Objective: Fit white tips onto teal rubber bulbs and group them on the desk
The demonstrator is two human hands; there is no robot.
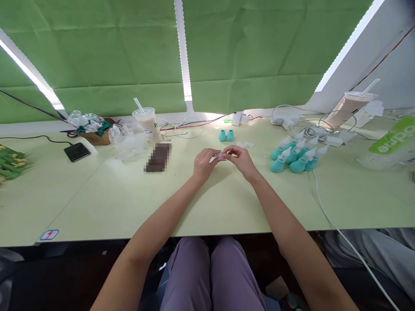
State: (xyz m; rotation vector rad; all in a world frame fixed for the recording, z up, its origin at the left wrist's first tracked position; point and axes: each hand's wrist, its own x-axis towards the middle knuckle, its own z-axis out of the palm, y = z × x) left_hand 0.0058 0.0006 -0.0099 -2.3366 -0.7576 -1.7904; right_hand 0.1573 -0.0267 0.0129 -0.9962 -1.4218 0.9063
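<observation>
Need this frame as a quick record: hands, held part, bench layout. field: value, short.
left hand: left hand pinching small whitish piece at fingertips
right hand: right hand at the same piece, fingertips meeting the left's
piece detail: mostly hidden by fingers
beyond hands: two teal bulbs, side by side, no white tips showing; small translucent pieces nearby
right of hands: cluster of teal bulbs with whitish tips
left of hands: dark pixelated object, clear plastic bag, drink cup with straw

Two open bulbs, two cups
</observation>
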